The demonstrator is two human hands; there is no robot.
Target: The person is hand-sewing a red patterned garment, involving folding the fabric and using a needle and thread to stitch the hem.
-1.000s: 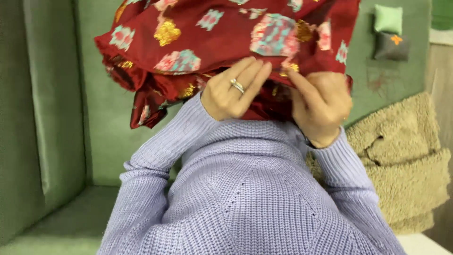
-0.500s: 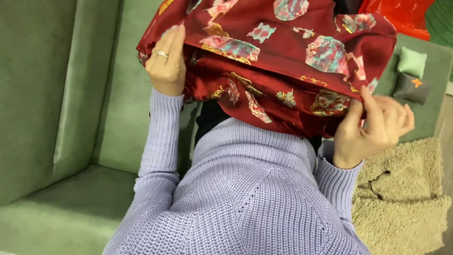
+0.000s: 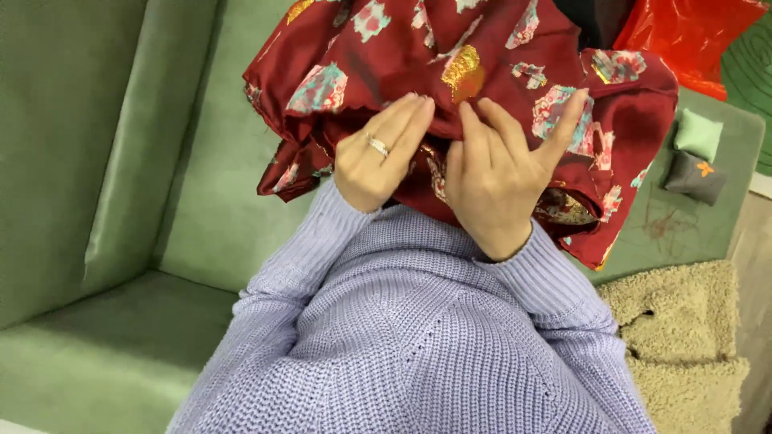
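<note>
A dark red satin cloth [image 3: 498, 72] with pink, teal and gold patches hangs bunched in front of me over my lilac knitted sweater [image 3: 418, 337]. My left hand [image 3: 382, 153], a ring on one finger, pinches a fold of the cloth near its middle. My right hand [image 3: 498, 177] is right beside it, fingers spread and pressed into the fabric, gripping another fold. The two hands almost touch. The cloth's lower edge drapes behind both hands and hides what lies under it.
A green sofa [image 3: 121, 201] surrounds me, with its backrest to the left. A beige fluffy blanket [image 3: 683, 337] lies at the lower right. Two small cushions, one pale green [image 3: 698, 133] and one grey [image 3: 693, 177], sit at the right. An orange-red plastic bag [image 3: 683, 36] is at the top right.
My hands, held wide apart on the cloth's edges half a second ago, have come together at the middle. The cloth has gathered into a bunch between them.
</note>
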